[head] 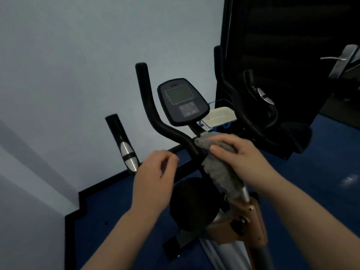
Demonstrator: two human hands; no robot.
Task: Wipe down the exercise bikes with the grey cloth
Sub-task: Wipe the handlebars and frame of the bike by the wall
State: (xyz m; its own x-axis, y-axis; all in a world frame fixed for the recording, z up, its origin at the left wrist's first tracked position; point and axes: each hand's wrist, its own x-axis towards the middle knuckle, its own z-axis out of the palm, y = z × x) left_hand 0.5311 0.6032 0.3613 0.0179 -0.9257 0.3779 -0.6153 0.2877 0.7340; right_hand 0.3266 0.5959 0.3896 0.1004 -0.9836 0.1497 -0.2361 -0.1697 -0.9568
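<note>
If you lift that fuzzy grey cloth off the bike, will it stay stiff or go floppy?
Probably floppy: the grey cloth already droops down the bike's post under the right hand. It looks soft and fluffy, so likely light and not slippery.

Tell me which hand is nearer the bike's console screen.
Right. The right hand presses the grey cloth on the stem just below the console; the left hand hovers lower, off to the left.
</note>
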